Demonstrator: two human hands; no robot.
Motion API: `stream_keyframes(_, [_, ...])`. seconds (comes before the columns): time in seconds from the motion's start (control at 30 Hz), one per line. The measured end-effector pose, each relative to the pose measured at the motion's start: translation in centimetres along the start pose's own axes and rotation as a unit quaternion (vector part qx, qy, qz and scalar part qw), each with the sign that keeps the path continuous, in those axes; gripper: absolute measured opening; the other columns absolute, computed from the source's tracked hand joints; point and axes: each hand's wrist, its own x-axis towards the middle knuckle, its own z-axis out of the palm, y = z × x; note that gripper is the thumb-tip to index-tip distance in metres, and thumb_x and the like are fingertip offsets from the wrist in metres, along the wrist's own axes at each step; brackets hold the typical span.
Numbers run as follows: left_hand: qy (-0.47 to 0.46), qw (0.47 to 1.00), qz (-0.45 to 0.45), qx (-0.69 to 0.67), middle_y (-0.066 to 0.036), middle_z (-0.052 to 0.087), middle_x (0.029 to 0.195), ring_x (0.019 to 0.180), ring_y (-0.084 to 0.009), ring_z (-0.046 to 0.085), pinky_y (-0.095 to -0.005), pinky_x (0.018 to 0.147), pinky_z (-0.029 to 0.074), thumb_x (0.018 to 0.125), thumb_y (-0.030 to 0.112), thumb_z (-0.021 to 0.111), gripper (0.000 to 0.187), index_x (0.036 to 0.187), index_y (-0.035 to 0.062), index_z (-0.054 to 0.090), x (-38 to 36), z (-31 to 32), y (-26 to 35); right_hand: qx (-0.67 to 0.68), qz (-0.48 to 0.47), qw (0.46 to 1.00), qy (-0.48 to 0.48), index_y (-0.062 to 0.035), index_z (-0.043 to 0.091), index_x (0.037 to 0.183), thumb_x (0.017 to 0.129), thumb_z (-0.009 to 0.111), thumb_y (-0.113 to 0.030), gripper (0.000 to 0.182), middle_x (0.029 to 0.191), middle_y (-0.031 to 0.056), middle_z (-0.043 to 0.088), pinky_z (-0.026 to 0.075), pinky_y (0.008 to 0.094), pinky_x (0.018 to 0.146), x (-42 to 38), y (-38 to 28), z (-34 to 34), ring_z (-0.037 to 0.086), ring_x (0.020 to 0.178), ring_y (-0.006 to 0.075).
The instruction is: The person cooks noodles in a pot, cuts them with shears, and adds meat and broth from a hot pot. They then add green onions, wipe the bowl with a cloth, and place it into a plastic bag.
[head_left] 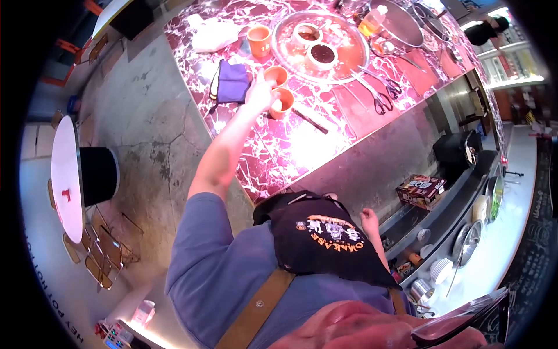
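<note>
Their left hand (260,93) was clamped around two orange cups (280,96) on the bench (302,142) just beside the purple cloth (233,82), right hand (368,221) loosely curled, holding nothing; I'd keep the cups level and lift slowly.

This is a restaurant, seen from behind its serving counter. A long red marbled surface (279,145) carries a round metal hot-pot tray (343,43), orange cups (259,39), scissors (381,102) and a sauce bottle (372,20). Below it, a work shelf (465,232) holds steel bowls (468,235). A round customer table (64,174) stands across the concrete floor (145,128).
</note>
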Motion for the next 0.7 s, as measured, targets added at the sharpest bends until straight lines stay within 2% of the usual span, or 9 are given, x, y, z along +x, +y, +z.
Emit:
stream_keyframes(0.17, [0.072,0.993,-0.021,0.088,-0.021,0.063,0.102,0.091,-0.0342,0.064,-0.0417,0.079,0.052,0.077,0.041,0.066,0.037,0.094,0.0086,0.069,9.3,0.7,-4.5,-0.014,0.019,1.000,-0.007,-0.0024,0.063,0.107,0.083,0.064,-0.023,0.031,0.098,0.0142,0.068,0.049,0.0345,0.086,-3.1,0.5,-0.2,0.065,0.095,0.0252])
stream_keyframes(0.23, [0.252,0.958,0.072,0.120,-0.022,0.064,0.098,0.091,-0.0329,0.064,-0.0409,0.078,0.052,0.080,0.046,0.064,0.048,0.100,0.0023,0.066,10.4,1.5,-6.0,0.016,0.049,0.999,0.001,-0.0036,0.064,0.106,0.084,0.063,-0.025,0.030,0.098,0.0142,0.068,0.049,0.0341,0.085,-4.0,2.2,0.3,0.065,0.093,0.0252])
stream_keyframes(0.3, [0.216,0.967,-0.025,-0.134,-0.021,0.064,0.099,0.090,-0.0310,0.064,-0.0395,0.083,0.050,0.083,0.032,0.068,0.039,0.103,-0.0005,0.063,7.9,-1.7,-2.1,0.035,0.062,0.996,0.045,-0.0037,0.064,0.104,0.084,0.063,-0.026,0.030,0.096,0.0137,0.068,0.050,0.0340,0.084,-4.8,4.1,0.5,0.065,0.091,0.0252])
stream_keyframes(0.33, [0.303,0.937,0.001,-0.175,-0.022,0.061,0.106,0.092,-0.0313,0.062,-0.0395,0.085,0.048,0.086,0.030,0.065,0.037,0.104,-0.0021,0.062,7.4,-0.1,-3.3,0.038,0.072,0.996,0.038,-0.0038,0.065,0.101,0.084,0.062,-0.026,0.028,0.093,0.0131,0.068,0.050,0.0342,0.083,-5.1,5.3,0.9,0.065,0.088,0.0245])
stream_keyframes(0.37, [0.412,0.909,0.065,0.003,-0.023,0.058,0.105,0.097,-0.0361,0.057,-0.0431,0.081,0.047,0.087,0.030,0.060,0.034,0.103,-0.0003,0.061,4.1,-1.4,-0.9,0.041,0.079,0.996,0.025,-0.0038,0.065,0.098,0.084,0.062,-0.027,0.027,0.089,0.0125,0.068,0.050,0.0343,0.081,-5.4,6.3,1.6,0.065,0.085,0.0239])
stream_keyframes(0.5, [0.065,0.955,-0.071,-0.282,-0.021,0.060,0.083,0.075,-0.0286,0.057,-0.0413,0.067,0.042,0.096,0.027,0.051,0.034,0.092,-0.0059,0.058,-13.0,3.3,2.5,0.065,0.125,0.990,-0.006,-0.0051,0.067,0.092,0.081,0.063,-0.026,0.024,0.083,0.0113,0.067,0.050,0.0355,0.076,-6.0,12.5,4.2,0.064,0.081,0.0229])
stream_keyframes(0.57, [0.012,0.955,0.029,-0.295,-0.011,0.059,0.072,0.071,-0.0191,0.054,-0.0329,0.066,0.044,0.094,0.024,0.052,0.029,0.084,-0.0026,0.060,-23.3,6.4,5.7,0.070,0.047,0.981,-0.174,-0.0062,0.068,0.088,0.078,0.063,-0.023,0.020,0.078,0.0103,0.066,0.049,0.0356,0.073,-4.0,19.5,6.9,0.063,0.077,0.0214])
stream_keyframes(0.6, [-0.128,0.948,-0.013,-0.292,-0.010,0.067,0.092,0.087,-0.0159,0.060,-0.0325,0.078,0.048,0.094,0.025,0.052,0.028,0.104,0.0014,0.064,-28.3,7.6,6.8,0.078,0.043,0.982,-0.169,-0.0062,0.068,0.088,0.078,0.063,-0.023,0.020,0.078,0.0103,0.066,0.049,0.0356,0.073,-4.0,20.5,8.0,0.063,0.077,0.0214])
stream_keyframes(0.7, [-0.300,0.860,-0.054,-0.410,-0.006,0.067,0.099,0.092,-0.0127,0.059,-0.0298,0.082,0.048,0.093,0.019,0.054,0.028,0.112,0.0008,0.062,-37.5,11.9,8.3,0.274,0.004,0.958,-0.083,-0.0065,0.069,0.087,0.076,0.062,-0.022,0.020,0.076,0.0101,0.066,0.050,0.0356,0.072,-4.6,22.1,9.2,0.063,0.074,0.0214])
